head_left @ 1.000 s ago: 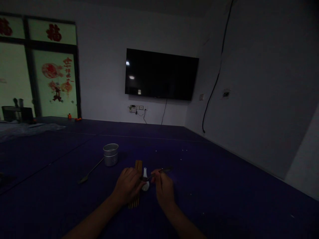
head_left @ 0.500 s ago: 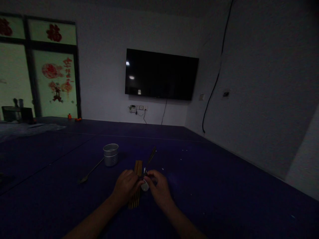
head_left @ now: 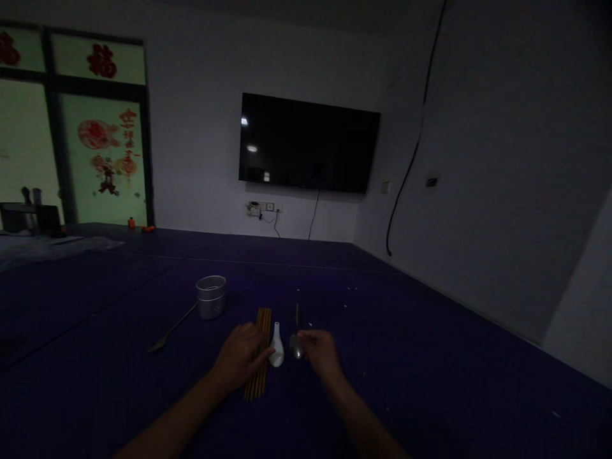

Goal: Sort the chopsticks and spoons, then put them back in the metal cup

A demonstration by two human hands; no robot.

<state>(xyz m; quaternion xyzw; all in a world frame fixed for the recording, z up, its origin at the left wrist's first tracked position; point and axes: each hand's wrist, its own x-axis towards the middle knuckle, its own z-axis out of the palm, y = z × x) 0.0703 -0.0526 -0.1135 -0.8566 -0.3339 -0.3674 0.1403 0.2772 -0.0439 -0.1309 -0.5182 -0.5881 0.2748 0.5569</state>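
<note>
A row of wooden chopsticks (head_left: 256,387) lies side by side on the dark blue surface. Across their middle rests my left hand (head_left: 243,354), fingers loosely bent and thumb stretched out apart from them. The thumb tip reaches the edge of a white ceramic soup spoon (head_left: 276,350), which lies bowl toward me just right of the chopsticks. My right hand (head_left: 323,354) pinches a metal spoon (head_left: 296,346) between thumb and fingers. Its shiny bowl points toward me and its handle away, to the right of the white spoon.
A silver metal cup (head_left: 211,298) stands beyond my left hand. Beside it lies a long-handled metal utensil (head_left: 172,327). Small white scraps (head_left: 310,324) dot the blue surface (head_left: 430,370). A clear plastic sheet (head_left: 57,252) lies far left; a television (head_left: 308,143) hangs on the wall.
My hands have moved apart. My right hand has come right and lowered the metal spoon, which was tilted up between both hands. The white spoon is now uncovered.
</note>
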